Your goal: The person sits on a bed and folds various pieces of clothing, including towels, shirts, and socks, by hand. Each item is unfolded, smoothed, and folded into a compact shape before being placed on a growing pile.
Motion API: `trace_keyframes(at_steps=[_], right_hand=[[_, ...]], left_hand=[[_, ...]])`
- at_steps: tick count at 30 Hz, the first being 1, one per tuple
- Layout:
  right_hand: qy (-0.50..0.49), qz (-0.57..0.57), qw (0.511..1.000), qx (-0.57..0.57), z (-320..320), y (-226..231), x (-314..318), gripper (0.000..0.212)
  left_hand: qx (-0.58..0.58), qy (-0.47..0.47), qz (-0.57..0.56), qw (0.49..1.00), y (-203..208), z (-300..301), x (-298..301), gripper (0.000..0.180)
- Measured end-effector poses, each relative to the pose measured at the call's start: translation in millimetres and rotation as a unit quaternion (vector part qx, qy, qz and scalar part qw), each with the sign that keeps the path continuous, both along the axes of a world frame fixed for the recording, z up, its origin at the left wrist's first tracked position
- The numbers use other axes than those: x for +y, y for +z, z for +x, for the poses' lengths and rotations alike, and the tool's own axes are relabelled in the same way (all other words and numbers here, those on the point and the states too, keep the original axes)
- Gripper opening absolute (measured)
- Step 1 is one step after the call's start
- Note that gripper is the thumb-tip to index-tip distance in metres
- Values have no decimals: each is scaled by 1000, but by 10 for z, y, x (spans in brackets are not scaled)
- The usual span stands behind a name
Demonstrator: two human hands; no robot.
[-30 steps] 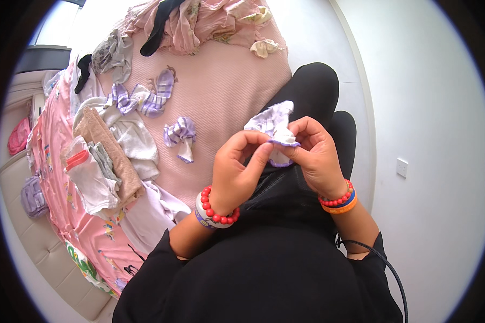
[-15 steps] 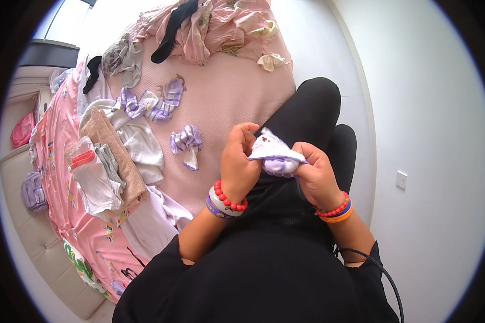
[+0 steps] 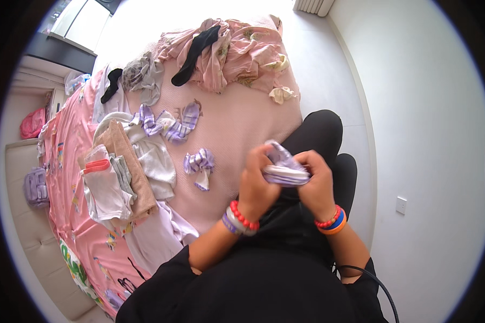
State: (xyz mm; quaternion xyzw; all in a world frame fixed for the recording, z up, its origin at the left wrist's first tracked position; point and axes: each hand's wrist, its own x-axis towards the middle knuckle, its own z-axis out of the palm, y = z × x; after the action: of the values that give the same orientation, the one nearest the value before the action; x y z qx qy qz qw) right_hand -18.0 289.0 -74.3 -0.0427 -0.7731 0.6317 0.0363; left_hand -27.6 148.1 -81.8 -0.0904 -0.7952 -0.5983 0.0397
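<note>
Got left hand (image 3: 257, 180) and right hand (image 3: 316, 182) closed round a striped bundle (image 3: 285, 171), probably socks, kinda blurry, with another plaid bunch (image 3: 199, 162) at nine o'clock.

The sock (image 3: 286, 171) is soft, matt cloth, its knit too blurred to make out. The beads (image 3: 244, 215) are smooth and glossy; the orange band (image 3: 335, 228) looks like matt rubber. The shirt (image 3: 253, 285) is dull black cloth, and the cable (image 3: 380, 288) has a braided-looking skin. The brown towel (image 3: 132, 167) looks thick and slightly rough, the pink heap (image 3: 248, 64) thin, crumpled cloth. The bed cover (image 3: 229, 129) is matt, finely textured fabric. The switch plate (image 3: 401, 205) looks like smooth plastic, the wall (image 3: 436, 145) smooth paint.
</note>
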Motion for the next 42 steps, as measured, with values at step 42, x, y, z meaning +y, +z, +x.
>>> trace_keyframes(at_steps=[42], right_hand=[[233,-452,820,-264,212,387,238,38]], left_hand=[[-349,-156,359,851,112,-94,-143,33]])
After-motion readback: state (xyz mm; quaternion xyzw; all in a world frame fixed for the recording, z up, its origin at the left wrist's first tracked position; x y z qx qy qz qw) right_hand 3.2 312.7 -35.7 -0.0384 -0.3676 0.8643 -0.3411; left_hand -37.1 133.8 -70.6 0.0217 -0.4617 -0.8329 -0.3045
